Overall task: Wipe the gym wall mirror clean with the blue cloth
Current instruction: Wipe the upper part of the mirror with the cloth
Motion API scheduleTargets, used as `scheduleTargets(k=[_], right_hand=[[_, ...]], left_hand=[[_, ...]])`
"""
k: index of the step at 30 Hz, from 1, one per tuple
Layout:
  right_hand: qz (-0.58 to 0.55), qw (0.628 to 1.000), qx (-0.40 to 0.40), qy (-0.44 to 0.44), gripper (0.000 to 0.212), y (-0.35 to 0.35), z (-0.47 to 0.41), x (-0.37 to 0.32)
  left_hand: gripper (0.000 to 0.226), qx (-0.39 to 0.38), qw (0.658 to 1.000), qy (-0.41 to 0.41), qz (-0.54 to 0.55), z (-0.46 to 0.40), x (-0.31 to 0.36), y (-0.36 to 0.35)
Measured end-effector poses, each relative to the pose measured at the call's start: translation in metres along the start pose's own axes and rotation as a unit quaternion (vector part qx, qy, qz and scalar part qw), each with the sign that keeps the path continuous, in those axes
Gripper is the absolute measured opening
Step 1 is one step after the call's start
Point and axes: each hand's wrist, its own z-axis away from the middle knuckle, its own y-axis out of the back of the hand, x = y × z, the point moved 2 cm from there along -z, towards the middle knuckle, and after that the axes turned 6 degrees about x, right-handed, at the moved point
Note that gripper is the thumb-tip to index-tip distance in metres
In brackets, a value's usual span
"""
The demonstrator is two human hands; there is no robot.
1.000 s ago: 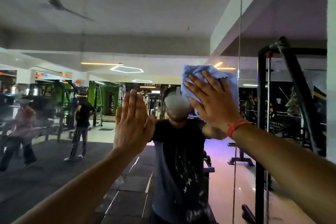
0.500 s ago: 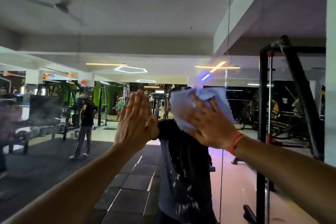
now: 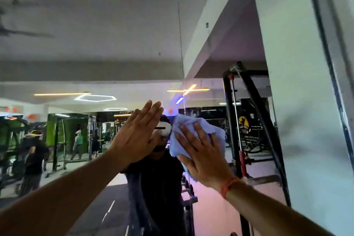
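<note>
The gym wall mirror (image 3: 95, 34) fills most of the view and reflects the ceiling, the gym floor and me. A crumpled blue cloth (image 3: 191, 132) lies flat against the glass at mid height. My right hand (image 3: 203, 151) presses on it with straight, spread fingers; an orange band circles that wrist. My left hand (image 3: 138, 138) rests flat on the mirror just left of the cloth, fingers straight and together. A thin vertical seam (image 3: 181, 63) between mirror panels runs down to the cloth.
A white pillar (image 3: 298, 101) with a metal frame edge bounds the mirror on the right. A black machine frame (image 3: 254, 105) shows beside it. Reflected people and green racks (image 3: 63, 130) appear at the left.
My right hand has slid the cloth down and slightly right of the seam. The camera has tilted up and shifted, bringing the pillar closer. My left hand stays flat on the glass.
</note>
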Motion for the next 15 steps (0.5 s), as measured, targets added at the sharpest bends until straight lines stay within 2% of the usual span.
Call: scheduleTargets(k=[1,2,3,4,6,7,8,9,10,11,12,13,14,15], right_hand=[[0.027,0.999,-0.001,0.042,0.064,0.006,-0.007,0.030],[0.055,0.997,0.001,0.045,0.064,0.010,-0.015,0.063],[0.072,0.997,0.013,0.003,0.064,0.015,-0.023,0.095],[0.075,0.994,0.037,-0.077,0.063,0.019,-0.031,0.123],[0.043,0.959,0.087,-0.266,0.064,0.023,-0.039,0.146],[0.038,0.943,0.100,-0.316,0.066,0.020,-0.042,0.140],[0.034,0.941,0.099,-0.322,0.066,0.016,-0.043,0.126],[0.032,0.961,0.083,-0.263,0.067,0.012,-0.043,0.107],[0.027,0.988,0.057,-0.139,0.068,0.007,-0.040,0.090],[0.017,1.000,0.020,0.002,0.067,0.008,-0.035,0.082],[0.015,0.993,-0.006,0.117,0.066,0.014,-0.036,0.092],[0.028,0.984,-0.003,0.174,0.065,0.019,-0.046,0.116],[0.050,0.985,0.009,0.162,0.063,0.023,-0.060,0.144],[0.069,0.992,0.031,0.100,0.062,0.027,-0.077,0.174]], left_hand=[[0.067,-0.002,1.000,-0.006,-0.010,-0.010,0.001,0.000],[0.067,0.000,1.000,-0.014,-0.020,-0.020,0.003,-0.001],[0.066,0.003,0.999,-0.019,-0.027,-0.030,0.006,-0.001],[0.066,0.003,0.999,-0.018,-0.031,-0.038,0.008,0.000],[0.066,0.006,0.999,-0.019,-0.040,-0.058,0.015,0.002],[0.066,0.009,0.999,-0.022,-0.048,-0.068,0.018,0.002],[0.067,0.006,0.998,-0.022,-0.054,-0.078,0.019,0.002],[0.067,0.001,0.998,-0.021,-0.060,-0.087,0.020,0.005],[0.067,0.000,0.998,-0.023,-0.067,-0.097,0.020,0.007],[0.067,-0.001,0.997,-0.027,-0.073,-0.107,0.021,0.009],[0.068,-0.001,0.996,-0.033,-0.078,-0.115,0.021,0.012],[0.069,-0.004,0.996,-0.034,-0.081,-0.122,0.022,0.014],[0.070,0.000,0.996,-0.031,-0.082,-0.128,0.022,0.015],[0.071,0.005,0.996,-0.029,-0.083,-0.134,0.022,0.016]])
